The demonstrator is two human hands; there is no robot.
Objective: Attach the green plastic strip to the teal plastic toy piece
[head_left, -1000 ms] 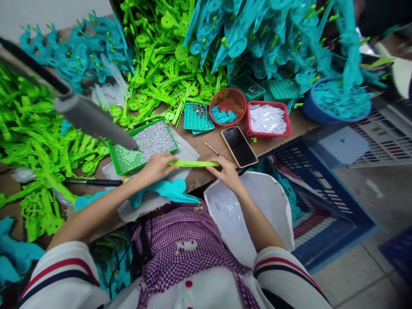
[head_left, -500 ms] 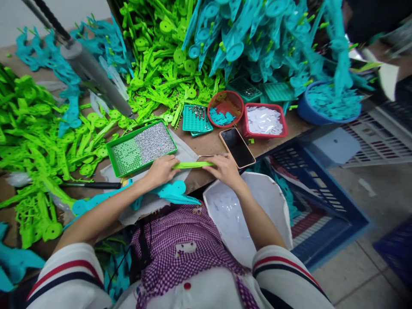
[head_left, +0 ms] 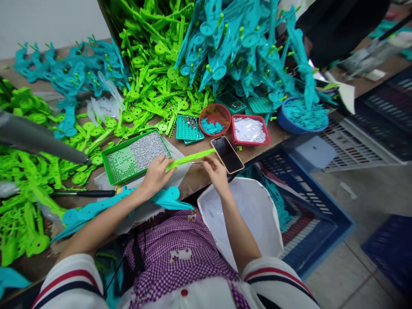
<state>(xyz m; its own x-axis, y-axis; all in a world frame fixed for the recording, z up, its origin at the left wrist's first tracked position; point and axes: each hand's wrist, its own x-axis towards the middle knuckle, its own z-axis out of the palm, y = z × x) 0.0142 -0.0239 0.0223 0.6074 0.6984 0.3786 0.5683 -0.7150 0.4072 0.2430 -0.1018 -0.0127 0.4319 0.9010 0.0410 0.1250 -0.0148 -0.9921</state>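
1. A bright green heap of moulded parts [head_left: 154,47] fills the far middle; more green parts [head_left: 22,167] spread along the left.
2. Beside it, far right of centre, rises a pile of teal parts [head_left: 234,47].
3. A blue crate [head_left: 339,227] stands below the table on the right, with a white bin [head_left: 272,201] between it and the lap.
4. A blurred grey tool [head_left: 41,139] juts in from the left, hiding some green parts.
5. One long teal part [head_left: 93,209] lies at the near edge, crossed by the left forearm.
6. A green tray [head_left: 107,172] of small metal pieces sits just beyond the left hand.
7. Farther right come a blue basin [head_left: 296,127] of teal pieces, a red container [head_left: 252,143] of white pieces and a red round basket [head_left: 222,113].
8. A phone [head_left: 228,155] lies close beside the right hand, crowding it.
9. The left hand [head_left: 157,175] is closed on one end of a slim green strip [head_left: 191,158]; its other end reaches over toward the phone.
10. The right hand [head_left: 219,175] pinches a thin metal tool [head_left: 197,162] just below the strip; whether it touches the strip, I cannot tell.
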